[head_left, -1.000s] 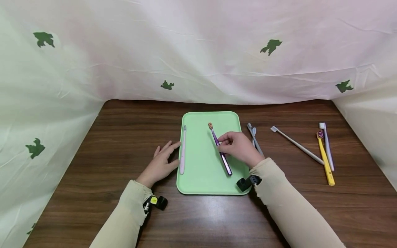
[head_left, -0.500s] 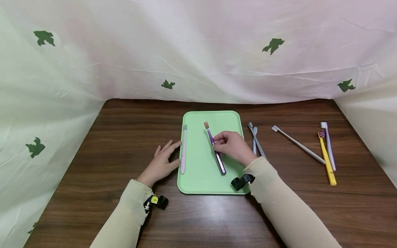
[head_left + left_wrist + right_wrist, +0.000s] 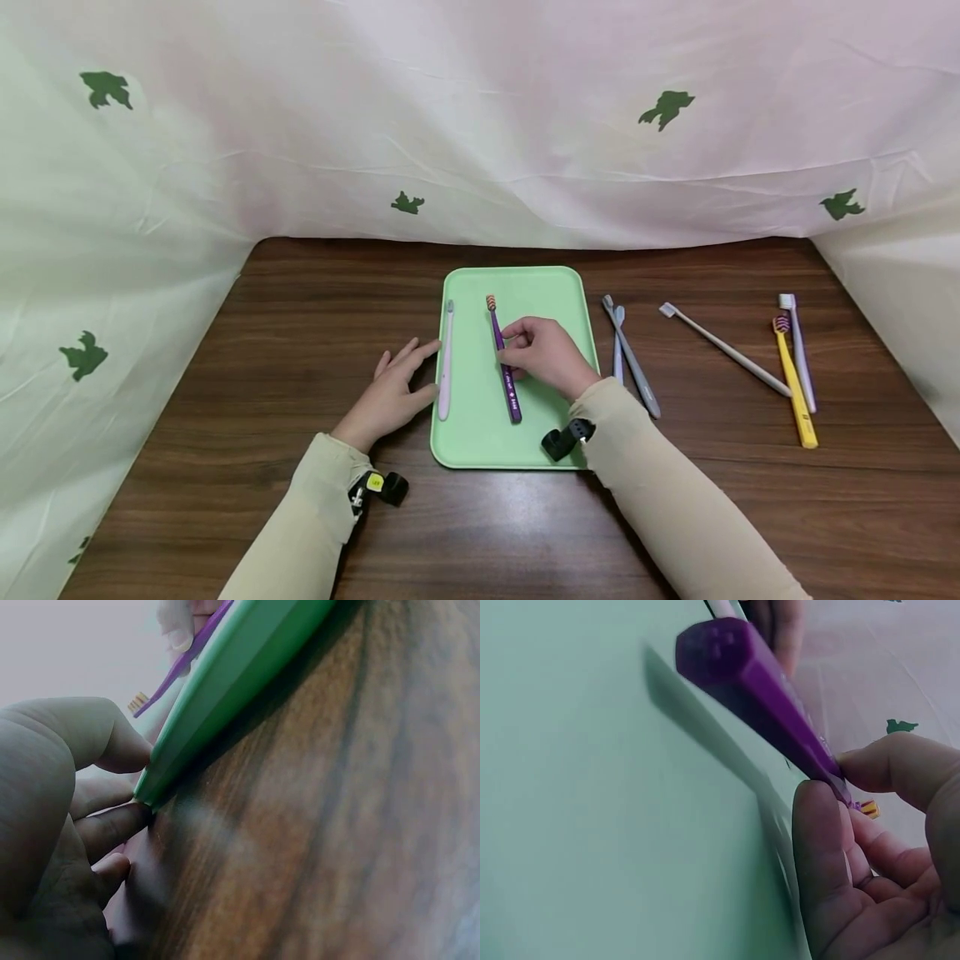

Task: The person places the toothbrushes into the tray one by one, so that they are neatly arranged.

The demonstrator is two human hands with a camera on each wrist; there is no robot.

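My right hand point(image 3: 550, 357) pinches a purple toothbrush point(image 3: 510, 379) between thumb and fingers, over the middle of the green tray point(image 3: 480, 456). A shadow below the purple handle point(image 3: 780, 712) in the right wrist view shows it held off the tray surface. Its head, with orange striped bristles, points away from me. Along the tray's left side lies a pale pink toothbrush point(image 3: 446, 367). My left hand point(image 3: 390, 396) lies with fingers spread, and its fingertips point(image 3: 139, 754) touch the tray's left edge.
Right of the tray, a dark grey-blue toothbrush point(image 3: 636, 367) crosses a light blue one point(image 3: 617, 358). Farther right lie a light grey toothbrush point(image 3: 727, 350), a yellow one point(image 3: 795, 392) and a lavender one point(image 3: 801, 358). White cloth point(image 3: 480, 125) hangs behind the table.
My right hand has moved left over the tray with the purple toothbrush, which now points more directly away from me. My left hand has stayed at the tray's edge.
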